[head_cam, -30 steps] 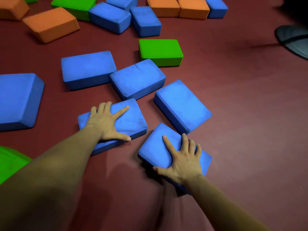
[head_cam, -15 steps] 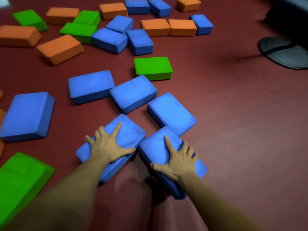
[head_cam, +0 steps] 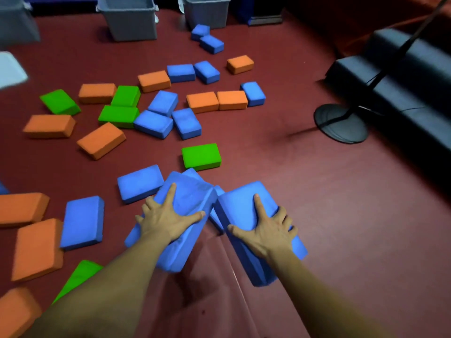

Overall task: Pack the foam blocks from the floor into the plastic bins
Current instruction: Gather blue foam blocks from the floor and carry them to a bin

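My left hand (head_cam: pixel 166 218) grips a blue foam block (head_cam: pixel 188 193), fingers spread over its top face and thumb hooked on its right edge. My right hand (head_cam: pixel 266 230) grips a second blue foam block (head_cam: pixel 241 201) the same way. Both blocks are tilted and raised off the red floor, side by side and almost touching. Two more blue blocks are partly hidden behind them. Grey plastic bins (head_cam: pixel 129 20) (head_cam: pixel 207 11) stand at the far end of the floor. Several blue, orange and green blocks lie scattered in between.
A blue block (head_cam: pixel 139 182) and a green block (head_cam: pixel 201 156) lie just beyond my hands. Orange blocks (head_cam: pixel 36 247) crowd the left. A black round stand base (head_cam: pixel 341 123) and a black sofa (head_cam: pixel 402 76) take up the right. Bare red floor lies to the right of my hands.
Both hands have lifted their blue blocks off the floor and tilted them up. The view has risen, bringing the grey bins and the sofa into sight.
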Action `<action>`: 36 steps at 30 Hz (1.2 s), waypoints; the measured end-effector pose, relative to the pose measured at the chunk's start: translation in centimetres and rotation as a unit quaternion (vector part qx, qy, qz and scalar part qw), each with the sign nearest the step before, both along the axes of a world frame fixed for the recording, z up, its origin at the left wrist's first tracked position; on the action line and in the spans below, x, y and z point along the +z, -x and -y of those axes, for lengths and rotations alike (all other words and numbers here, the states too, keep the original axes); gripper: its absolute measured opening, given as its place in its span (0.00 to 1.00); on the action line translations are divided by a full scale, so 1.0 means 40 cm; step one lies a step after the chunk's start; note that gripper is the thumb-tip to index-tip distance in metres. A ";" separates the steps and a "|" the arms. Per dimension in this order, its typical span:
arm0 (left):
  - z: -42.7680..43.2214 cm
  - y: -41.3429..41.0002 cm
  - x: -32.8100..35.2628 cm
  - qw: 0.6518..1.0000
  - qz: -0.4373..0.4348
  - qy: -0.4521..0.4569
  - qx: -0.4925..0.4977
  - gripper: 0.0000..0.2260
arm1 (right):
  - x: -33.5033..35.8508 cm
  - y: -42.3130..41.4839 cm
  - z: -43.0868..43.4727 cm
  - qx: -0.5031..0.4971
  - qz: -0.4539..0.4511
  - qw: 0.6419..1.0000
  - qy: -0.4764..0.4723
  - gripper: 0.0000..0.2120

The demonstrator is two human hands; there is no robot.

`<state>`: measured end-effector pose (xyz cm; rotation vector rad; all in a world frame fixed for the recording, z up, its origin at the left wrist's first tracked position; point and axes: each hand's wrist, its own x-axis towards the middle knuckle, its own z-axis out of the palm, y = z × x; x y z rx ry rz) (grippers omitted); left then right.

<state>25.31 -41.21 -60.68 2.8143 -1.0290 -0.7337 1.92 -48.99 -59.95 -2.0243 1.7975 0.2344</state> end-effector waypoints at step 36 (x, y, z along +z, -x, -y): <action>1.388 -0.051 0.713 0.997 0.047 0.053 0.018 0.56 | 0.706 -0.077 1.362 -0.085 0.085 0.992 0.028 0.56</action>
